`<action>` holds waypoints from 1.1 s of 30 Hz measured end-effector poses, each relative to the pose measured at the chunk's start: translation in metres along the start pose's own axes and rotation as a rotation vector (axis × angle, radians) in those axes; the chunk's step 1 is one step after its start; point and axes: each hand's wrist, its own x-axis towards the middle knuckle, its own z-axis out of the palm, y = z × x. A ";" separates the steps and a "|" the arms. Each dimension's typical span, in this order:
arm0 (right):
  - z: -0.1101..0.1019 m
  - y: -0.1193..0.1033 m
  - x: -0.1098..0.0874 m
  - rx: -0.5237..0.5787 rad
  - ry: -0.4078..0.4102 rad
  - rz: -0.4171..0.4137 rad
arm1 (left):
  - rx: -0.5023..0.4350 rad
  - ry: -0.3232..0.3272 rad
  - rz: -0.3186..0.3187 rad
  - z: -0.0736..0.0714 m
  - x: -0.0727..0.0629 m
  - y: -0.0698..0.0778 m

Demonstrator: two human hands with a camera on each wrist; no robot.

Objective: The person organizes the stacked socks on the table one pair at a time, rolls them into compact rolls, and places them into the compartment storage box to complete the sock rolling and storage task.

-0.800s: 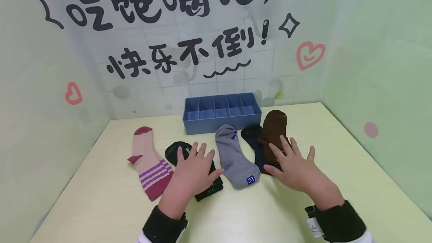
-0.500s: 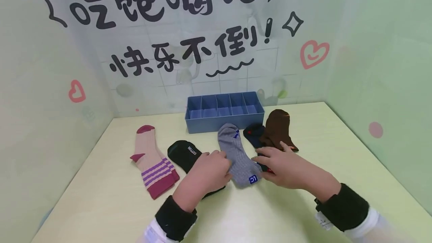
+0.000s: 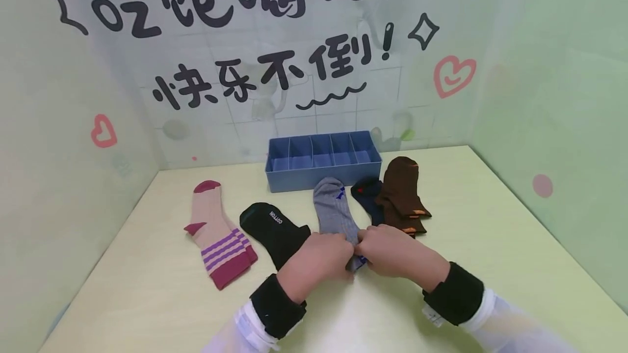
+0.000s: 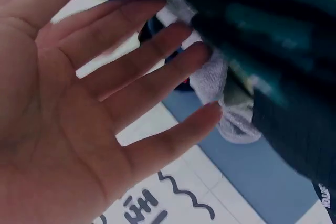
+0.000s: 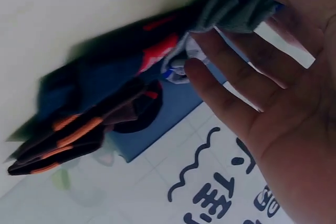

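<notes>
A grey sock (image 3: 334, 206) with blue marks lies in the middle of the table. My left hand (image 3: 321, 259) holds its lower left edge, fingers bent down over the cloth. From the other side, my right hand (image 3: 396, 252) pinches the same sock near the cuff, knuckles close to the left hand. The right wrist view shows grey cloth (image 5: 231, 11) bunched up at the right fingertips. In the left wrist view, the fingers (image 4: 157, 66) lie along the grey sock. Most of the cuff is hidden under both hands.
Left of the hands lie a black sock (image 3: 270, 230) and a pink sock (image 3: 208, 208) with purple stripes. Brown socks (image 3: 401, 184) overlap a navy sock (image 3: 367, 195) on the right. Behind them a blue divided box (image 3: 324, 180) stands near the back wall.
Both hands were spread above the socks. The left has moved right and the right has moved left, coming together and taking hold of the grey sock's lower part.
</notes>
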 end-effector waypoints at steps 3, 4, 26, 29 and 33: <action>-0.002 -0.002 0.007 0.003 -0.016 0.015 | -0.022 -0.021 0.003 0.003 0.001 -0.003; -0.003 -0.004 0.008 0.013 -0.026 0.023 | -0.039 -0.019 0.007 0.004 0.001 -0.004; -0.010 0.001 0.015 0.269 -0.037 0.017 | -0.210 -0.055 -0.070 0.000 -0.001 -0.022; -0.008 0.002 0.016 0.255 -0.007 -0.019 | -0.218 -0.062 -0.071 0.001 -0.001 -0.023; -0.006 0.002 0.018 0.226 0.027 -0.044 | -0.199 -0.045 -0.081 0.002 -0.002 -0.025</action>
